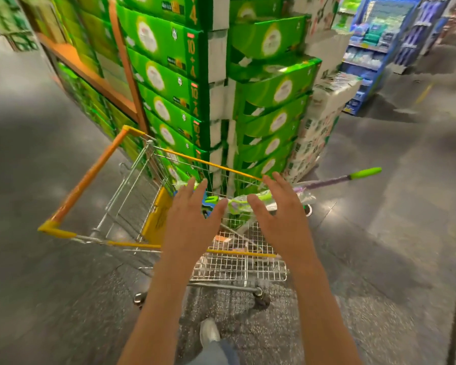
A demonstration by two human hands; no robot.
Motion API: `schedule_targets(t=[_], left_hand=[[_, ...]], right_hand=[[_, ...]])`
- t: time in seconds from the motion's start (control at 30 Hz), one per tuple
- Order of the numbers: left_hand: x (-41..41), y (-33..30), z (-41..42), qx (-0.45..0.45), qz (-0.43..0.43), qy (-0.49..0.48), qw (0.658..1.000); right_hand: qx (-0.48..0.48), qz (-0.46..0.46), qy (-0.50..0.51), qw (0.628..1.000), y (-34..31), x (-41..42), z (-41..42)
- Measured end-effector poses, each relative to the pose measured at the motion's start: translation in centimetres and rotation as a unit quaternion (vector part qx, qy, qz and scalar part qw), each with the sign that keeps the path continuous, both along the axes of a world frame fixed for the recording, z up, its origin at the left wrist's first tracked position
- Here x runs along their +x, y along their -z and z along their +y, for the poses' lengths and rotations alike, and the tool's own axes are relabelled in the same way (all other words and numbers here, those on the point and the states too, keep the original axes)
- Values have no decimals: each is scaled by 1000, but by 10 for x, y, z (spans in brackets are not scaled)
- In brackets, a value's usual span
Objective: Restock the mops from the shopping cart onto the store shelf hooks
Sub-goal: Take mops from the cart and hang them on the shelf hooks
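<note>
Right, both hands are out over the shopping cart [132,206], palms down, fingers straight and spread, holding nothing. Left hand [192,219] hovers above the yellow child-seat flap [157,217] near the cart's middle; right hand [282,214] hovers toward the cart's right side, fingertips reaching the far yellow rim. Between the two hands lies the mop [324,183], w/ its green-and-white head end in clear wrap inside the basket, its purple shaft running out over the cart's right edge and ending in a green grip that sticks well past the cart into the aisle. Can't tell whether either hand touches the wrap; the frame is motion-blurred.

Cart edges: orange handle bar along the left side, yellow corner caps, wire mesh floor showing at the near edge w/ a small orange item on it. A castor shows under the near edge.

Room to move: open grey floor [37,285] to the left of the cart and a wide stretch of aisle to the right. Straight ahead it's tight, w/ a tall stack of green boxes [169,75] just beyond the cart's far edge, and white patterned packs [319,127] beside them. A blue display shelf [366,61] stands further off at upper right. A shoe [208,331] and trouser leg show at the bottom.
</note>
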State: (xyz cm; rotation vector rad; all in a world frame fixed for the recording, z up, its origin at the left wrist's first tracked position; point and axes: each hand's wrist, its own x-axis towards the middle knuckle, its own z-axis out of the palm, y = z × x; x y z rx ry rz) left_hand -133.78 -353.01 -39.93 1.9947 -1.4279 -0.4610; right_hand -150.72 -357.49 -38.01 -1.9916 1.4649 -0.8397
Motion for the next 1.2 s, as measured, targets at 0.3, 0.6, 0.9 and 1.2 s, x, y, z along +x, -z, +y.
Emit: schedule_targets(t=[0.3,0.6,0.9,1.2], left_hand=[[40,41,-134,28,108,-25,993],[95,115,-208,92,134,-89,983],[79,233,-269,145,358,-217,896],[35,352,-336,101,658,-402,628]], right_hand=[[39,29,-25,999,18,54,-138],[112,69,-75,988,97,121,-241],[197,137,-150,959,205,128,-316],[243,220,-234,915,318,119,-399]])
